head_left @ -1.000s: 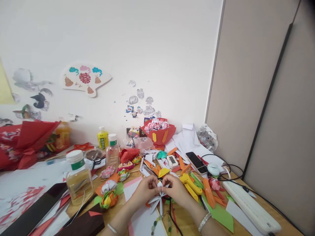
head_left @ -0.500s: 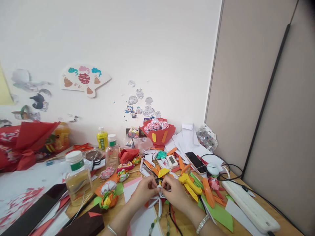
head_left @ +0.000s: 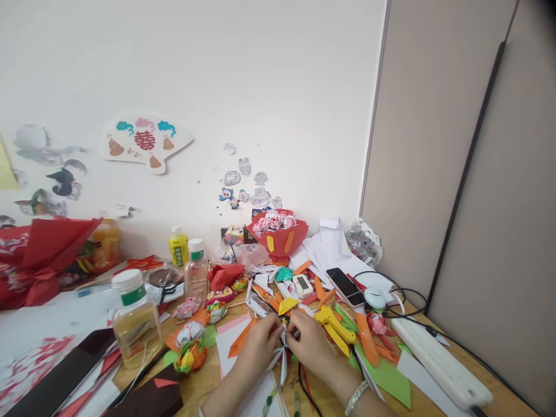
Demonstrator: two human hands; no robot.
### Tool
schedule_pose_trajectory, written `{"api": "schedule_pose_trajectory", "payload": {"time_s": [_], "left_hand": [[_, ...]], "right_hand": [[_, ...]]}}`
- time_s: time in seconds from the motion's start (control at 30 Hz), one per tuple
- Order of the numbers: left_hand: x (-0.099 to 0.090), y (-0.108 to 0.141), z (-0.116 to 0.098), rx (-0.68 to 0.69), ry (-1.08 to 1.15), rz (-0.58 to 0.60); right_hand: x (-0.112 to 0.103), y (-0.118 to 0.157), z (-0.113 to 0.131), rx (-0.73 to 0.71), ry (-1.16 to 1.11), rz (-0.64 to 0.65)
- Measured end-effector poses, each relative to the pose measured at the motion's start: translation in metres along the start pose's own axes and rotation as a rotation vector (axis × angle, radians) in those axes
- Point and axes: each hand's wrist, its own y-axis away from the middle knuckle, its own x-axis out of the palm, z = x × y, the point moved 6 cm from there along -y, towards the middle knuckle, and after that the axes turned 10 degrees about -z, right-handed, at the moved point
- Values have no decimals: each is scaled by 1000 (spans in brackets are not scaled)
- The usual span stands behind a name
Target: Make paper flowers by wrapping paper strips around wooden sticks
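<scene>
Low in the middle of the frame, the left hand (head_left: 257,343) and right hand (head_left: 309,341) meet over the worktop (head_left: 434,405). Each grip is pinched nearly closed on the white folded-paper star (head_left: 281,353), its points hanging below the fingertips.

Corner of a bright craft room
A white plastered wall (head_left: 269,75) meets tall beige panels (head_left: 438,145); a cluttered wooden desk (head_left: 499,399) stands below.
</scene>
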Motion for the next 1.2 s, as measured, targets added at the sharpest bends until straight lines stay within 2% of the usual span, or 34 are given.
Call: {"api": "schedule_pose_trajectory", "payload": {"time_s": [0.13, 0.27, 0.47, 0.53, 0.67, 0.9, 1.07, 1.2], "left_hand": [[8, -3, 14, -125, 47, 133], [8, -4, 18, -120, 30, 140], [8, -3, 13, -90, -31, 131], [8, -2, 12, -87, -55, 132], [7, -1, 9, -91, -106, 114], [4, 3, 2, -79, -128, 78], [7, 2, 5, -105, -33, 125], [5, 3, 7, -197, 102, 202]], "right_hand": [[0, -1, 2, -31, 34, -19], [0, -2, 0, -48, 31, 16], [6, -2, -17, 95, -83, 187], [8, -3, -20, 107, -94, 210], [5, -3, -16, 33, -43, 171], [1, 1, 6, -204, 48, 149], [0, -1, 1, -155, 83, 114], [-1, -2, -2, -123, 48, 93]]}}
